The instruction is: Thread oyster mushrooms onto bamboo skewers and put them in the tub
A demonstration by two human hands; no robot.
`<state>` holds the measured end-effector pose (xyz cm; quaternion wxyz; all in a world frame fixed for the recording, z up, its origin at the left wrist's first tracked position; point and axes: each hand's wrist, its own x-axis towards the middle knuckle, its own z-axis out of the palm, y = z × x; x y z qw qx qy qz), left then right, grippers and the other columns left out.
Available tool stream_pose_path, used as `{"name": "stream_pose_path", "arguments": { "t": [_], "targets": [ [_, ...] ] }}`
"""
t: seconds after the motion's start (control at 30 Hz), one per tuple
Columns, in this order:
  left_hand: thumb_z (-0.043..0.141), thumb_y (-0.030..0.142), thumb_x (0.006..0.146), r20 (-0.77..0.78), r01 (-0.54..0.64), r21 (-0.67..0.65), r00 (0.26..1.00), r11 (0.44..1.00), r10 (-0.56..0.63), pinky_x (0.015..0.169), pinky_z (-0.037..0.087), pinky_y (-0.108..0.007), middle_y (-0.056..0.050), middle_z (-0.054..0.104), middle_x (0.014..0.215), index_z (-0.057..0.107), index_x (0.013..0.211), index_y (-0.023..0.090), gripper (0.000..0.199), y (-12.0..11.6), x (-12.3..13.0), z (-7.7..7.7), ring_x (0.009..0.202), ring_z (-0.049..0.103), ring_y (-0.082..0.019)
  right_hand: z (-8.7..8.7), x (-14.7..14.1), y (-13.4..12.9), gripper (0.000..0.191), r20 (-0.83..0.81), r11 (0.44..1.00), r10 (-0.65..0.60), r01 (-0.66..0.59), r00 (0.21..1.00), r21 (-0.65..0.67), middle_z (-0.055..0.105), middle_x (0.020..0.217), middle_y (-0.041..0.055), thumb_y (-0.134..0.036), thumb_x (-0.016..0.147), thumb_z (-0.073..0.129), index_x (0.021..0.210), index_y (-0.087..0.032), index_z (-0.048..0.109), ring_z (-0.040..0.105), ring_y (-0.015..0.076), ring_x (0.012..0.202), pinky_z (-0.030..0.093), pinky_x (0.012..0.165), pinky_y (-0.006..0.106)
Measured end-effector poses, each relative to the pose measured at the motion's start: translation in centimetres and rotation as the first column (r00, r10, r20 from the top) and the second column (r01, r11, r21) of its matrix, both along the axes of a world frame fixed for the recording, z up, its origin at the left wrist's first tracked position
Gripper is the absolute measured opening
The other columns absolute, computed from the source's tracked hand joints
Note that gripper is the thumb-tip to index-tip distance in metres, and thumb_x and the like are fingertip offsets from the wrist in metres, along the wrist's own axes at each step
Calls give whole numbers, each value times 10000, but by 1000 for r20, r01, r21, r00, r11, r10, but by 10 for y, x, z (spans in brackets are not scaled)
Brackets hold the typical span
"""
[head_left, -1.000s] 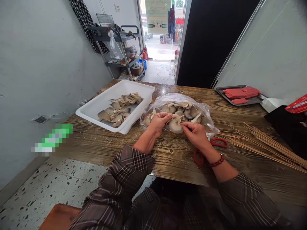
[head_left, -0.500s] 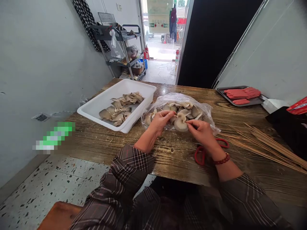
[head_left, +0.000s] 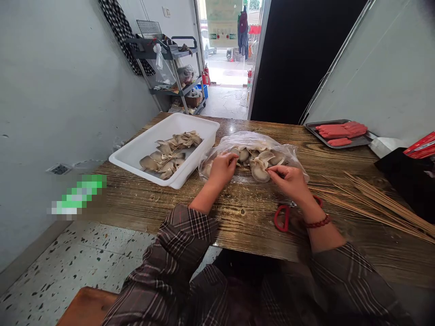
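Note:
My right hand [head_left: 288,180] pinches the edge of a pale grey oyster mushroom [head_left: 260,171] between thumb and fingertips. Just left of it, my left hand [head_left: 223,168] has its fingers closed over the near side of a clear plastic bag [head_left: 231,141]; anything in that pinch is too small or hidden to name. More oyster mushrooms [head_left: 244,155] fill the opened bag. To the left, a white plastic tub [head_left: 190,170] holds several oyster mushroom pieces [head_left: 166,154], apparently threaded on thin sticks. Red-handled scissors [head_left: 281,219] lie partly hidden under my right wrist.
Long bamboo skewers [head_left: 377,203] spread across the right of the wooden table [head_left: 204,226]. Behind them sits a dark tray [head_left: 356,144] of pinkish-red food sticks [head_left: 341,130]. A black container [head_left: 404,172] with red packets stands at the right edge. A shelf cart [head_left: 170,56] stands beyond the table.
My left hand has drawn back left from the mushroom held between both hands. My right hand still grips it, and has shifted slightly right, uncovering more of the scissors.

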<state>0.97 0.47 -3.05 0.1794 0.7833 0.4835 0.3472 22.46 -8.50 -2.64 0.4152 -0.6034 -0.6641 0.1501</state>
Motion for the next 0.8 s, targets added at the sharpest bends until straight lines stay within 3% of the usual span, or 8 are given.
{"name": "stream_pose_path", "arguments": {
  "t": [0.07,0.13,0.23,0.37,0.63,0.8],
  "targets": [
    [476,234,906,-258,36,32,966,999,-26,834,469,-347,-104,686,1019,729,1060,194,299,-6,3,0,931,626,-224,1,-2,-1,294,-2,1000,10,-10,1000,-13,724,682,47,-345,831,542,823,-155,766,621,172,605,421,571,269],
    [451,274,924,-463,53,52,886,997,-23,816,466,-360,-120,667,1038,721,1098,208,328,-12,7,-1,955,622,-247,2,-4,-2,295,3,999,19,-19,1000,-27,721,679,42,-342,844,537,840,-158,767,618,168,603,421,574,266],
    [445,340,934,-615,57,89,789,994,10,800,462,-375,-144,638,1066,706,1134,207,355,-15,11,-2,987,610,-275,2,-5,-2,289,18,999,17,-17,1000,-33,713,659,34,-342,848,541,848,-167,771,608,164,588,425,576,266],
    [465,366,927,-658,48,84,753,995,19,802,463,-386,-166,621,1089,716,1075,167,353,-14,13,-3,1008,600,-293,1,-6,-1,287,49,999,8,-7,999,-32,700,624,29,-354,844,551,848,-175,775,593,161,565,423,570,268],
    [442,386,944,-575,-99,70,809,993,121,803,457,-334,-132,633,1106,699,1040,160,355,-15,6,5,969,617,-241,2,-6,-2,305,12,998,18,-17,1000,-56,687,608,28,-352,841,543,855,-154,774,577,152,550,387,530,259],
    [498,357,909,-590,-17,87,805,996,65,801,447,-378,-143,645,1079,698,1119,210,325,-12,7,-2,998,606,-291,1,-7,-2,300,-1,998,27,-27,1000,-57,689,616,22,-372,840,546,855,-173,770,580,153,550,409,538,263]
  ]
}}
